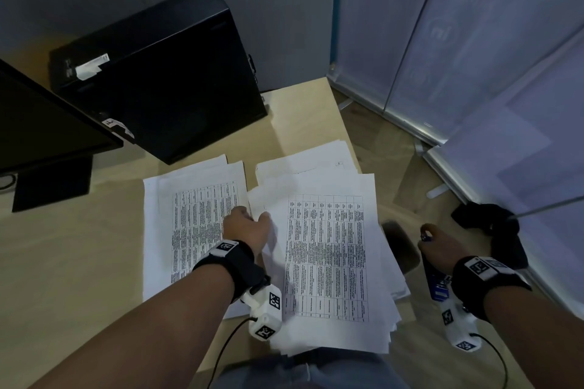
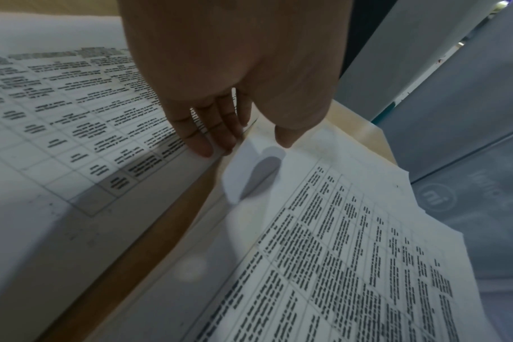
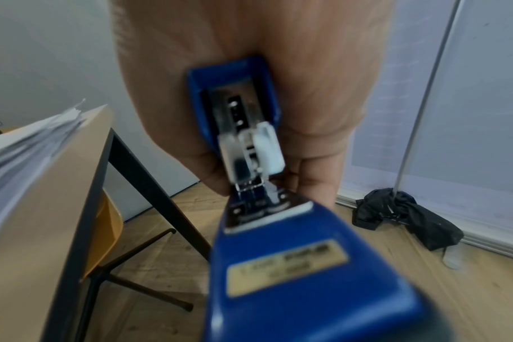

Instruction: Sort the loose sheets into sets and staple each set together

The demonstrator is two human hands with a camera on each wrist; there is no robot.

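Two piles of printed table sheets lie on the wooden table point(image 1: 79, 246): a left pile point(image 1: 189, 230) and a thicker, fanned right pile point(image 1: 328, 256). My left hand point(image 1: 252, 218) lies between them. In the left wrist view its straight fingers point(image 2: 208, 138) rest on the right edge of the left pile point(image 2: 73, 138), and the thumb point(image 2: 287, 136) hangs over a curled sheet of the right pile point(image 2: 352, 254). My right hand point(image 1: 437, 243) is off the table's right edge and grips a blue stapler point(image 3: 278, 266), whose metal staple channel point(image 3: 243, 150) shows.
A black computer case point(image 1: 164, 73) and a monitor point(image 1: 47, 123) stand at the back left of the table. Right of the table are grey partition panels point(image 1: 474, 57), a black cloth point(image 1: 493, 230) on the wooden floor, and a yellow chair point(image 3: 103, 231) under the table.
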